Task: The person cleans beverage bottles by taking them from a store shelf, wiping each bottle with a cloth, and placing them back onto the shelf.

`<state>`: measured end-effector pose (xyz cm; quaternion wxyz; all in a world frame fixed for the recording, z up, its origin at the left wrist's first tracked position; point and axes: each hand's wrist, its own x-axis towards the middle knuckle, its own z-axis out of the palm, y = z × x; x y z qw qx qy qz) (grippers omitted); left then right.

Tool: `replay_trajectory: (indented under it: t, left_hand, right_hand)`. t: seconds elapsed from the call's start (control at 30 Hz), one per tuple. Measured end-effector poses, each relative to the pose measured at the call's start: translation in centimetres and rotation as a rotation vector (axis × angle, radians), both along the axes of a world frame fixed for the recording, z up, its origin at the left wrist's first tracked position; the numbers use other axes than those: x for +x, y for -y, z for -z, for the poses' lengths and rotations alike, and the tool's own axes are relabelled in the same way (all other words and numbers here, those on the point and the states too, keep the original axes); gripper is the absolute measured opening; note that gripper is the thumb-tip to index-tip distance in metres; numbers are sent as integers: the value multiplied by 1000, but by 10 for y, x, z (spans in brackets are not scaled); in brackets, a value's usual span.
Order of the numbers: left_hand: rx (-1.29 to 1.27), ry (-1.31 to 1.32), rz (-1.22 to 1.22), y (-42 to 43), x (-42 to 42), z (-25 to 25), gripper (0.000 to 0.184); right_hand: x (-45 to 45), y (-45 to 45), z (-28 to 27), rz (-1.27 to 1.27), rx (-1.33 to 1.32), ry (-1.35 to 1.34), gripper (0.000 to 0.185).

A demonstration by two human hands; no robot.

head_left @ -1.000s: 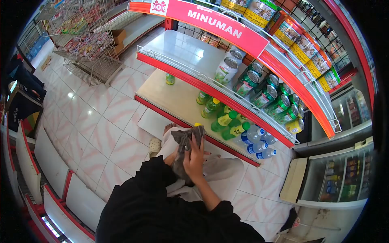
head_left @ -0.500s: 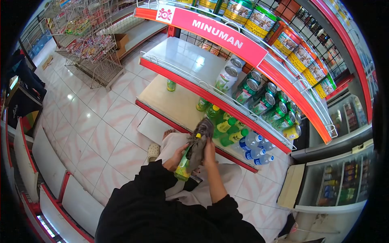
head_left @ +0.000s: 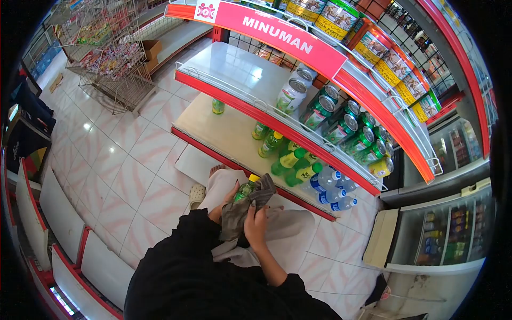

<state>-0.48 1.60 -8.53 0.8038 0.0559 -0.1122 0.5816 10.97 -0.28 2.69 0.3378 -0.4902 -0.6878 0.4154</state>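
My left hand [head_left: 227,200] is curled round the side of 1 green bottle [head_left: 244,190], probably to steady it, with its yellow cap uncovered. My right hand [head_left: 256,226] grips a grey cloth [head_left: 233,218], seemingly to keep the folds against the bottle; they hide its lower part, so I cannot tell where every left fingertip sits. The bottle tilts over my lap [head_left: 290,223], near the bottom shelf [head_left: 205,118], likely for easy reach.

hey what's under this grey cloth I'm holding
A bottle: its yellow cap and green upper part show past the cloth, beside your left hand. The cloth covers the lower part, so I can't see the base.
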Motion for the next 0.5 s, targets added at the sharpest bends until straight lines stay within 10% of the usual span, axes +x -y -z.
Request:
replay_trajectory:
  t: [0.5]
  left_hand:
    - [-280, -246, -9, 16, 2, -65, 89]
  right_hand:
    - [19, 55, 12, -221, 48, 97, 51]
